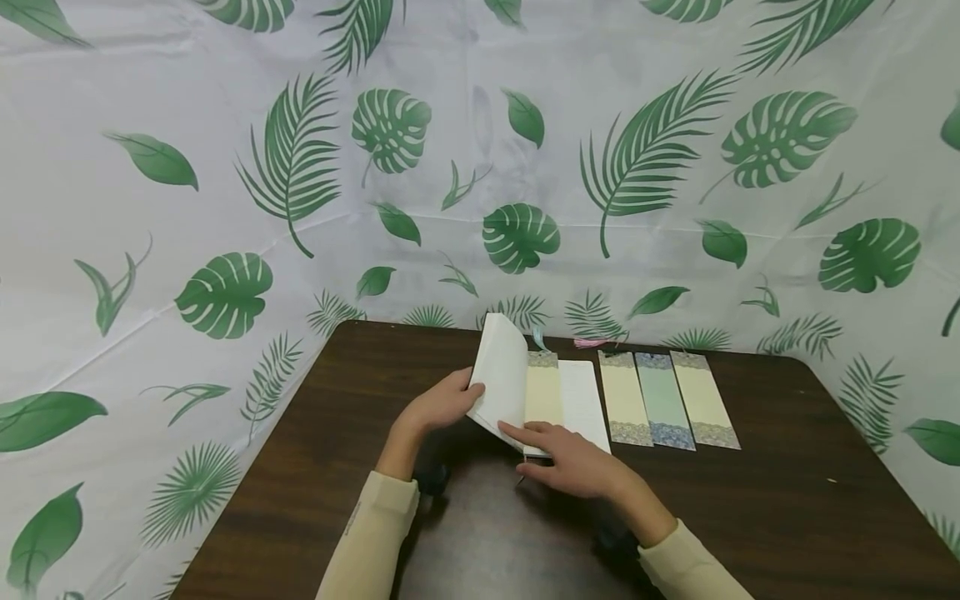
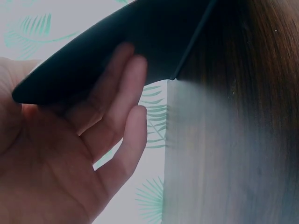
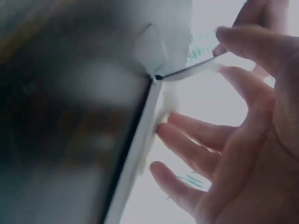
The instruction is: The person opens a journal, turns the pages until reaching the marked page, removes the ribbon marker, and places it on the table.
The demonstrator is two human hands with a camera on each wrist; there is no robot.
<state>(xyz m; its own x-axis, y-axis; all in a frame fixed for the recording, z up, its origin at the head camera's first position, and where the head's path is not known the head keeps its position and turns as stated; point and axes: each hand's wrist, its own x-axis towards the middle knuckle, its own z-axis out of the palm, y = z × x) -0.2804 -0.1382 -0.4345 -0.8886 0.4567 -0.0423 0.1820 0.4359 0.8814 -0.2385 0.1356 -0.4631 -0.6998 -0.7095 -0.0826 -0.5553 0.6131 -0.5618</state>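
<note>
At centre frame of the head view, the left hand (image 1: 442, 404) has its fingers curled round the raised pages of the open notebook (image 1: 501, 379), holding that sheaf lifted and bowed over to the left. And from the left wrist view the fingers (image 2: 119, 121) lie along the dark cover underneath, so it's a real hold, not a touch. Just below and right, the right hand (image 1: 577, 462) lies flat with fingers straight, its index fingertip pressing on the lower edge of the cream bookmark (image 1: 543, 390) that sits on the exposed right-hand page; it grips nothing. The right wrist view is blurred, so whether a thumb is tucking under a page edge I can't quite say.

The key relation: that bookmark lies just up-frame of the right fingertips, long axis running away from the person, parallel to the notebook's spine, and it sits against the gutter. The right hand is plainly the nearer one; the left is busy on the far side of the spine with the pages.

Moving outward, three more bookmarks (image 1: 663, 400) lie side by side to the right of the notebook, on the dark wooden table (image 1: 787, 500), cream, blue-green, cream, all on the same axis. Pink and pale tassels (image 1: 588, 342) trail near the table's far edge, against the leaf-print backdrop (image 1: 225, 208).
</note>
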